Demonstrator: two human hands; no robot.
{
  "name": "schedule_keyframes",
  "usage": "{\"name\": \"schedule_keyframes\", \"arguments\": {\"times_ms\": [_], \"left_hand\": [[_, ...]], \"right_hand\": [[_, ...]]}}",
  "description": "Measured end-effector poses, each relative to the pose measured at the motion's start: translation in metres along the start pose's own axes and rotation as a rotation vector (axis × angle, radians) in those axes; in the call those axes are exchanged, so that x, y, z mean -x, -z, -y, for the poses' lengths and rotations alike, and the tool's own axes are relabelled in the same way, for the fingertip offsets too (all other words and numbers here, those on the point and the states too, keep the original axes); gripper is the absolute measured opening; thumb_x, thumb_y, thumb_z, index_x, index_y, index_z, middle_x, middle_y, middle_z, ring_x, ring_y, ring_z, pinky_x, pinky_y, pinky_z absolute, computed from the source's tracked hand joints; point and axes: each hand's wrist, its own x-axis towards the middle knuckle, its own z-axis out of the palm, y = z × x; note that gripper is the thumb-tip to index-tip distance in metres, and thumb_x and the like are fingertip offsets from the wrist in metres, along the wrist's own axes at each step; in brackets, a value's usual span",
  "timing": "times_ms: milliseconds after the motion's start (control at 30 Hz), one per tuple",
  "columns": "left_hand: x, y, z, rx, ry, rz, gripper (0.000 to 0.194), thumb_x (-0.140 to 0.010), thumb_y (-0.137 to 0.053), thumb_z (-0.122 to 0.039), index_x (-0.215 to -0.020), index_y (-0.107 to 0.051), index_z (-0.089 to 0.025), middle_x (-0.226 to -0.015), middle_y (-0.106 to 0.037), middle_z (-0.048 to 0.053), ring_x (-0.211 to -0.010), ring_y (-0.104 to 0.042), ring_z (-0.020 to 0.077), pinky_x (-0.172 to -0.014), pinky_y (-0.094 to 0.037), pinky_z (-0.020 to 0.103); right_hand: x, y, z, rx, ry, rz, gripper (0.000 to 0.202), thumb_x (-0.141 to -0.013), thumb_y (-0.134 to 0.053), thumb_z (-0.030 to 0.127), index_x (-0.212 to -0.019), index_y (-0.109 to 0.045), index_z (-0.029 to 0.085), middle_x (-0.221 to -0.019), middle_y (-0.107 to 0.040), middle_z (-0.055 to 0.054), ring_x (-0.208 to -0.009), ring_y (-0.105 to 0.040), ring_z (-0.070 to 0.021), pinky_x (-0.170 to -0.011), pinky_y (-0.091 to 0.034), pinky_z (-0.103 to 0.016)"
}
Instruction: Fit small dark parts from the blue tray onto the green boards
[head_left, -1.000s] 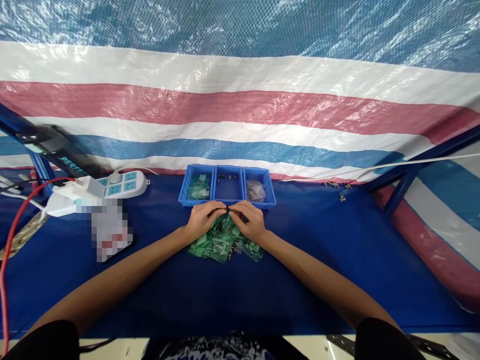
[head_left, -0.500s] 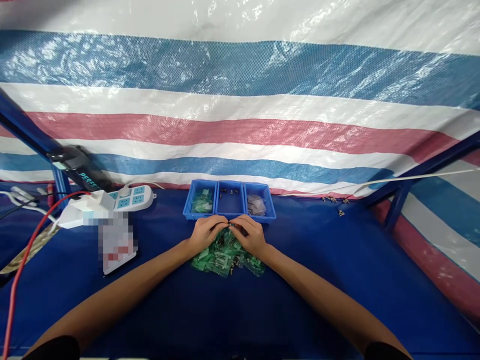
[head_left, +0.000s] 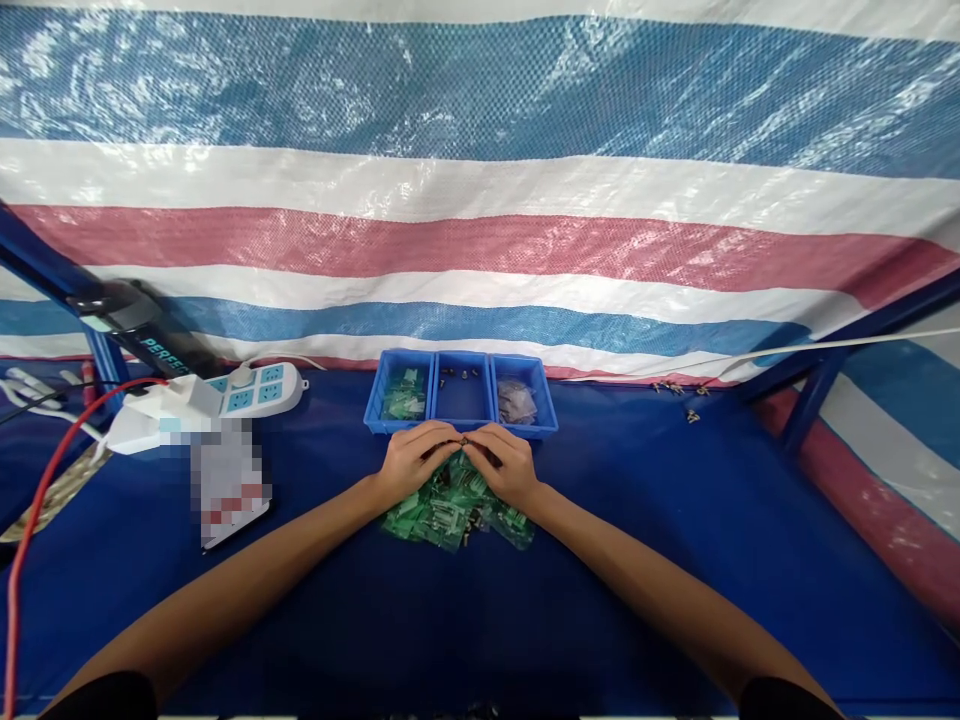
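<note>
My L hand [head_left: 414, 462] & R hand [head_left: 507, 462] pinch tiny dark part [head_left: 464, 442] over green plastic packets [head_left: 448, 505], mid blue table [head_left: 337, 600].

The woven plastic backdrop sheet [head_left: 480, 245] is banded lengthwise in blue, white and pinkish red, while the smooth table covering [head_left: 600, 580] is coloured a plain deep blue. A brighter blue is shown by the three rectangular plastic bins [head_left: 461, 406], and the thin crumpled plastic packets [head_left: 444, 522] are tinted translucent green. The long white plastic power strip [head_left: 283, 394] is patterned with light-blue socket panels, and the black cylindrical bottle [head_left: 129, 318] is lettered in turquoise
</note>
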Motion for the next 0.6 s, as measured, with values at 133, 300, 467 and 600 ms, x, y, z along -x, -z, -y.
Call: {"name": "schedule_keyframes", "arguments": {"times_ms": [133, 300, 467, 600], "left_hand": [[0.0029, 0.0003, -0.0001, -0.039, 0.055, -0.042, 0.014, -0.086, -0.059, -0.021, -0.099, -0.064, -0.017, -0.087, -0.072, 0.004, -0.056, -0.063, 0.0082, -0.055, -0.053, 0.018], [0.0022, 0.0012, -0.0004, -0.033, 0.056, -0.045, 0.012, -0.087, -0.057, -0.019, -0.096, -0.063, -0.016, -0.087, -0.07, 0.005, -0.054, -0.059, 0.0074, -0.053, -0.05, 0.018], [0.0003, 0.0019, -0.0011, -0.022, 0.006, -0.021, 0.013, -0.089, -0.055, -0.019, -0.098, -0.063, -0.016, -0.089, -0.067, 0.007, -0.081, -0.065, 0.0148, -0.07, -0.053, 0.024], [0.0056, -0.0009, 0.0031, -0.031, 0.068, 0.013, 0.014, -0.088, -0.056, -0.026, -0.098, -0.059, -0.016, -0.08, -0.067, 0.003, -0.056, -0.06, 0.0089, -0.054, -0.049, 0.019]], "right_hand": [[-0.0003, 0.0022, 0.0011, -0.004, -0.02, -0.042, 0.014, -0.089, -0.053, 0.023, -0.097, -0.063, 0.017, -0.075, -0.062, -0.006, -0.055, -0.054, -0.0124, -0.051, -0.047, -0.026], [-0.0011, 0.0033, 0.0018, -0.012, -0.025, -0.104, 0.014, -0.089, -0.052, 0.02, -0.097, -0.063, 0.017, -0.073, -0.061, -0.005, -0.054, -0.053, -0.0123, -0.049, -0.045, -0.026], [0.0, 0.0008, -0.0003, -0.005, -0.003, -0.064, 0.014, -0.089, -0.054, 0.022, -0.098, -0.062, 0.018, -0.075, -0.061, -0.005, -0.054, -0.053, -0.0119, -0.05, -0.047, -0.026], [0.0014, -0.0009, -0.003, 0.02, 0.066, -0.023, 0.02, -0.089, -0.053, 0.021, -0.107, -0.062, 0.018, -0.086, -0.064, -0.008, -0.055, -0.055, -0.0113, -0.054, -0.05, -0.026]]}}
